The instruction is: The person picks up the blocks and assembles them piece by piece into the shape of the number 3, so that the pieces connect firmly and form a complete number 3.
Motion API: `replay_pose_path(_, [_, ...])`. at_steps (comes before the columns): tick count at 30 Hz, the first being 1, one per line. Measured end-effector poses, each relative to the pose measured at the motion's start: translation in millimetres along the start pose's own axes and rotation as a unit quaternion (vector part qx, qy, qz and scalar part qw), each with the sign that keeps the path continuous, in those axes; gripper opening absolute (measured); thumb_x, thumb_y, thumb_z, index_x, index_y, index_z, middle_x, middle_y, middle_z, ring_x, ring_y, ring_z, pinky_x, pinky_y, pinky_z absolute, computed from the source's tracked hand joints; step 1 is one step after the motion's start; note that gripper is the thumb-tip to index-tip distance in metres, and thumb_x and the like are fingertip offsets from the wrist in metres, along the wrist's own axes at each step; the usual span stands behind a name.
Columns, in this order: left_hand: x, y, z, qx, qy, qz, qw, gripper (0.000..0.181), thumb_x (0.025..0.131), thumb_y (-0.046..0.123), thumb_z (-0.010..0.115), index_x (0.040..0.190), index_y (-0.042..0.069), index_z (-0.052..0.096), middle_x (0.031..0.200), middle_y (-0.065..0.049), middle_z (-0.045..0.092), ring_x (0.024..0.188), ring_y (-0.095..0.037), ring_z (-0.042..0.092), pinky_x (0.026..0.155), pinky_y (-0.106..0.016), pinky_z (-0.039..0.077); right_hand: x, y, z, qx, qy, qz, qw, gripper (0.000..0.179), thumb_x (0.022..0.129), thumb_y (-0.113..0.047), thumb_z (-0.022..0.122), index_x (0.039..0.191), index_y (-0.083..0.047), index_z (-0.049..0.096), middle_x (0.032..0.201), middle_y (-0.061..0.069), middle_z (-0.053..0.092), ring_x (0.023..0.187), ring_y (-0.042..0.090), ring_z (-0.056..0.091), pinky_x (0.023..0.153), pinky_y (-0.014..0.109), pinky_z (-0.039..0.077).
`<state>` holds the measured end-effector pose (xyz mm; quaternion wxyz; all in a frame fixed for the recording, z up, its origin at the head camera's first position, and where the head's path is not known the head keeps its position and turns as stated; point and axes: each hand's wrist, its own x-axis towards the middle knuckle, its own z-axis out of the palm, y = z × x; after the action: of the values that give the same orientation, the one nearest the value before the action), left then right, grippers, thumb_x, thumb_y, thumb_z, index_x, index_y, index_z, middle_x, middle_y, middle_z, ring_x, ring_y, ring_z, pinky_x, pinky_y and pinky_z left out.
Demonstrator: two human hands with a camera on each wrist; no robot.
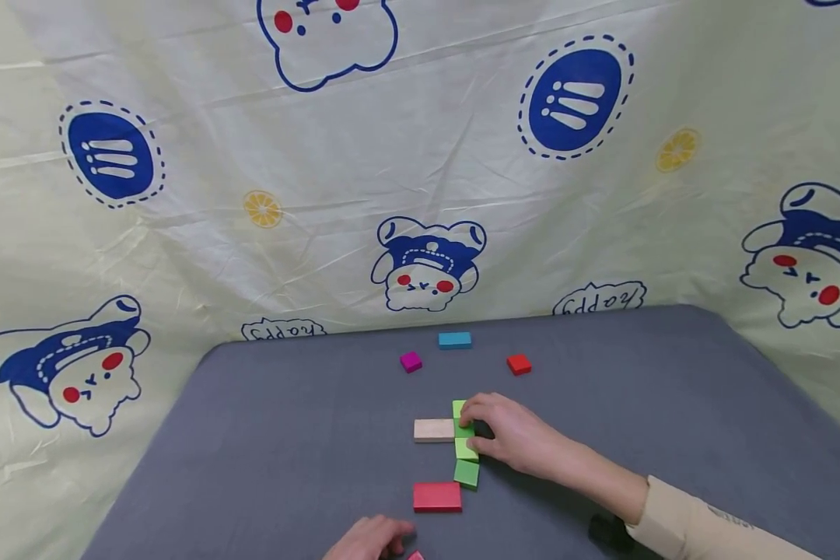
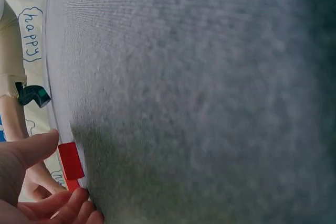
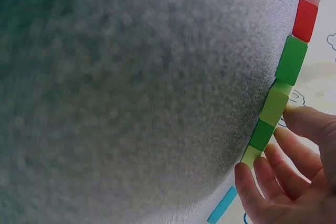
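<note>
My right hand (image 1: 509,435) reaches over a row of green blocks, its fingertips on the middle green block (image 3: 261,135) and the far light green block (image 3: 251,156). Its thumb rests at the nearer light green block (image 1: 466,449). A slightly turned green block (image 1: 466,474) ends the row at the near side. A pale wooden block (image 1: 433,431) lies against the row's left side. At the bottom edge of the head view, my left hand (image 1: 371,538) has loosely bent fingers beside a small pink block (image 1: 416,556), mostly cut off. Beyond it lies a red block (image 1: 437,498).
Toward the back of the grey table (image 1: 287,435) lie a purple block (image 1: 411,362), a blue block (image 1: 455,341) and an orange-red block (image 1: 519,364). A patterned white curtain (image 1: 203,257) hangs behind. Something black (image 1: 610,533) is at the right wrist.
</note>
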<state>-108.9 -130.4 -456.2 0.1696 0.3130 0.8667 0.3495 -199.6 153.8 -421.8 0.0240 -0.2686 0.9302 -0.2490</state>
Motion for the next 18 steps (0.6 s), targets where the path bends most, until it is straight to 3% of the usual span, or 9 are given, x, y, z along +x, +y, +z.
replay_pose_path(5, [-1.5,-0.7,4.6,0.028,0.023,0.014,0.9992,0.015,0.091,0.017,0.068,0.102,0.006,0.069,0.081,0.017,0.049,0.073,0.005,0.041,0.065,-0.017,0.039,1.6,-2.4,-1.1,0.000,-0.004,0.005,1.0000,0.022,0.085,-0.016,0.078,0.106,-0.015,0.071,0.115,-0.003,0.060,0.112,0.022,0.054,0.094,0.045,0.047])
replay_pose_path(10, [-5.6,0.2,8.8,0.023,0.043,0.015,0.9987,0.010,0.093,0.023,0.069,0.092,0.014,0.073,0.078,0.021,0.046,0.069,0.005,0.038,0.061,-0.015,0.035,1.1,-2.4,0.1,0.002,-0.005,0.011,0.9999,0.023,0.085,-0.015,0.078,0.106,-0.015,0.071,0.115,-0.004,0.059,0.112,0.021,0.053,0.093,0.044,0.047])
replay_pose_path(18, [-6.3,-0.7,0.4,-0.039,0.018,0.029,0.9987,0.010,0.091,0.014,0.068,0.096,0.006,0.073,0.082,0.017,0.050,0.074,0.006,0.040,0.064,-0.015,0.039,1.6,-1.3,0.7,0.008,-0.006,0.026,0.9996,0.024,0.085,-0.018,0.078,0.108,-0.018,0.071,0.116,-0.006,0.059,0.112,0.020,0.053,0.094,0.045,0.047])
